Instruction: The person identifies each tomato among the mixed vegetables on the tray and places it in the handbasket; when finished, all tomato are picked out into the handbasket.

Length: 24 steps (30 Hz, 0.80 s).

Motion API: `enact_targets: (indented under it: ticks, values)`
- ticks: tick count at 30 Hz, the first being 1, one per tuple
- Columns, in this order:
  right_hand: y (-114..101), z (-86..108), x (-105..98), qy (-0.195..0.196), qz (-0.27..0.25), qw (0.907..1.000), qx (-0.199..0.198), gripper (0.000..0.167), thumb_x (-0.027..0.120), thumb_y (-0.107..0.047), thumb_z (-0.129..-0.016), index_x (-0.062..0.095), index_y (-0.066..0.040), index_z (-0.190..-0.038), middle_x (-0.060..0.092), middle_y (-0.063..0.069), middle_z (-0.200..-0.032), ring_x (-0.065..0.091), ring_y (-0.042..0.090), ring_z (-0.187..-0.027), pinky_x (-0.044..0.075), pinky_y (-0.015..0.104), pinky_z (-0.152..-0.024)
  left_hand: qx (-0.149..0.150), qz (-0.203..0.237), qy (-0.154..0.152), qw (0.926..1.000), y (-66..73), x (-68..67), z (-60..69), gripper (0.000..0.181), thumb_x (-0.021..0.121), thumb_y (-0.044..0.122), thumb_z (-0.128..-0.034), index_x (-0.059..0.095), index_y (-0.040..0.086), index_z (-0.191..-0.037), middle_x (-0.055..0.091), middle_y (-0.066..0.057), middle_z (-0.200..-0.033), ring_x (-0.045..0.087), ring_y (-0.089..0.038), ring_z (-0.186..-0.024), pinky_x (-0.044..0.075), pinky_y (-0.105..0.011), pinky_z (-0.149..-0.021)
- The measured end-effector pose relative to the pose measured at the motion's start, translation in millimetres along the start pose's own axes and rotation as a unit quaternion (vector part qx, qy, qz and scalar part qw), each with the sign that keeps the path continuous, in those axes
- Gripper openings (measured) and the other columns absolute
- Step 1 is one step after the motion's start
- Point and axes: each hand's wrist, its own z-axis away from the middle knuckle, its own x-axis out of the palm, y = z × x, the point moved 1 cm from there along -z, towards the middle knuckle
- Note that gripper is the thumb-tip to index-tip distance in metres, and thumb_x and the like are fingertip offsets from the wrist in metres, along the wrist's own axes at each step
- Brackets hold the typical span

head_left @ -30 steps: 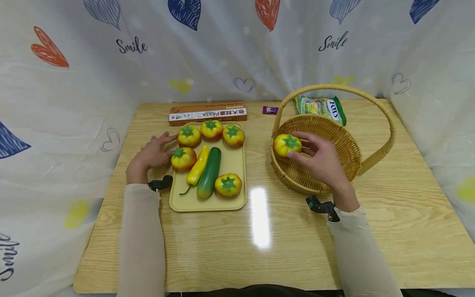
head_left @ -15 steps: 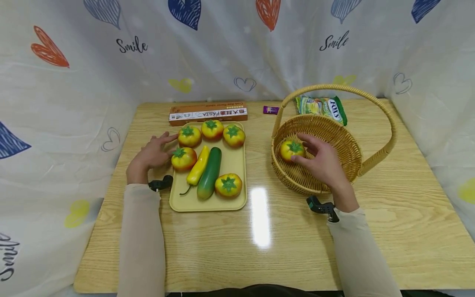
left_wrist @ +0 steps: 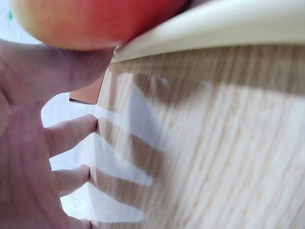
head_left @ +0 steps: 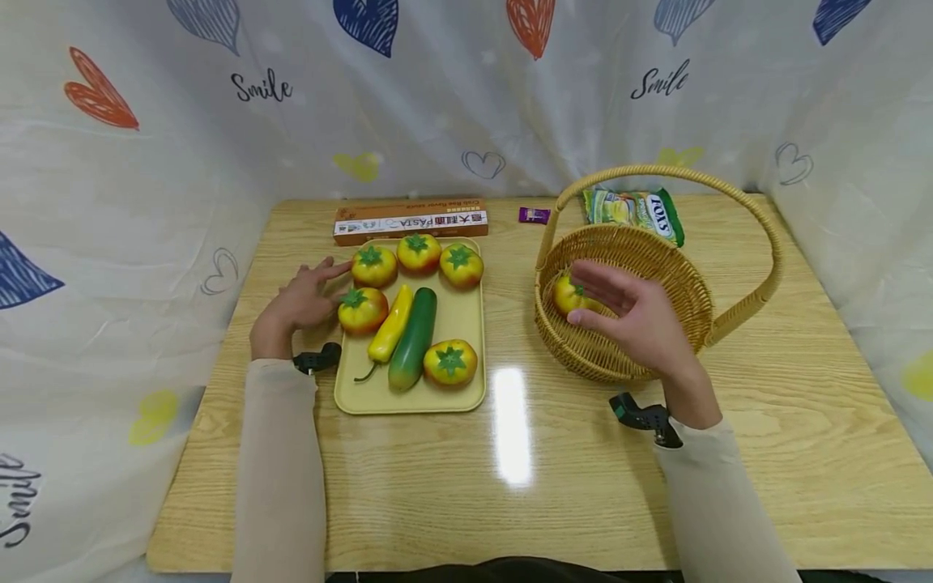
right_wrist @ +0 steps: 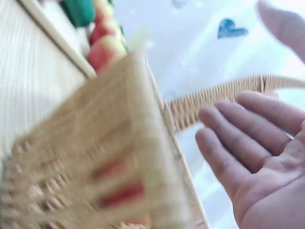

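In the head view a yellow-and-red toy tomato [head_left: 566, 298] with a green leaf top lies inside the wicker basket [head_left: 583, 364]. Above it hovers my right hand [head_left: 641, 320], fingers straight and thumb apart, holding nothing; the right wrist view shows its bare palm over the rim. My left hand [head_left: 302, 300] rests at the left edge of the cream tray [head_left: 408, 402], fingers spread on the table, thumb near a tomato [left_wrist: 100, 24]. On the tray lie several tomatoes [head_left: 450, 362], a yellow chili pepper [head_left: 390, 325] and a green cucumber [head_left: 413, 340].
A pasta box [head_left: 411, 222] lies behind the tray. A small purple packet [head_left: 534, 215] sits between it and the basket. Behind the basket is a green FOX'S bag [head_left: 634, 212]. The basket's tall handle [head_left: 758, 235] arches above it. A patterned curtain [head_left: 408, 121] backs the wooden table [head_left: 452, 486].
My right hand has lowered the tomato into the basket and let go, its fingers straightening as it draws slightly back to the right. My left hand has stayed put.
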Motion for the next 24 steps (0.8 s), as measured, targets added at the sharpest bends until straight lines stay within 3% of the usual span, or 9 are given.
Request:
enact_targets:
  ticks: [4, 8, 16, 20, 24]
  values:
    - [-8, 3.9, 11, -0.037, -0.055, 0.9970, -0.041, 0.063, 0.083, 0.000, -0.096, 0.061, -0.001, -0.154, 0.062, 0.028, -0.154, 0.068, 0.021, -0.140, 0.054, 0.025, -0.114, -0.001, 0.003, -0.004, 1.0000, -0.6, -0.2, -0.9, 0.068, 0.058, 0.033, -0.1142, 0.030, 0.021, -0.175, 0.002, -0.022, -0.184, -0.013, -0.062, -0.163, -0.004, -0.093, -0.117]
    - [-14, 6.4, 29, -0.074, -0.064, 0.9934, -0.061, 0.058, 0.081, 0.000, -0.098, 0.063, -0.003, -0.153, 0.064, 0.021, -0.155, 0.066, 0.021, -0.141, 0.053, 0.028, -0.116, -0.002, 0.002, -0.005, 1.0000, -2.7, 0.0, -3.0, 0.068, 0.057, 0.032, -0.1139, 0.030, 0.021, -0.175, 0.002, -0.022, -0.184, -0.013, -0.062, -0.163, -0.005, -0.093, -0.117]
    - [-16, 3.0, 76, -0.159, -0.030, 0.9857, -0.047, 0.064, 0.086, -0.018, -0.097, 0.062, -0.010, -0.156, 0.062, 0.006, -0.161, 0.058, 0.027, -0.151, 0.044, 0.047, -0.127, -0.006, -0.001, -0.005, 1.0000, -3.6, -0.6, -3.9, 0.068, 0.058, 0.033, -0.1131, 0.030, 0.023, -0.175, 0.003, -0.021, -0.184, -0.012, -0.061, -0.164, -0.005, -0.093, -0.117]
    - [-11, -5.5, 102, -0.183, 0.013, 0.9816, -0.052, 0.069, 0.089, -0.030, -0.095, 0.062, -0.018, -0.157, 0.064, 0.001, -0.159, 0.059, 0.024, -0.149, 0.044, 0.048, -0.127, -0.007, 0.001, -0.005, 1.0000, -3.6, -1.2, -3.6, 0.068, 0.058, 0.033, -0.1132, 0.030, 0.023, -0.175, 0.003, -0.021, -0.184, -0.012, -0.061, -0.164, -0.005, -0.092, -0.117]
    - [-6, -12.2, 124, -0.205, 0.059, 0.9753, -0.057, 0.076, 0.091, -0.035, -0.093, 0.059, -0.018, -0.160, 0.063, 0.003, -0.160, 0.059, 0.027, -0.149, 0.046, 0.049, -0.125, -0.005, 0.004, -0.005, 1.0000, -5.0, 0.2, -4.6, 0.069, 0.058, 0.033, -0.1133, 0.030, 0.023, -0.175, 0.003, -0.020, -0.184, -0.012, -0.061, -0.164, -0.006, -0.092, -0.117]
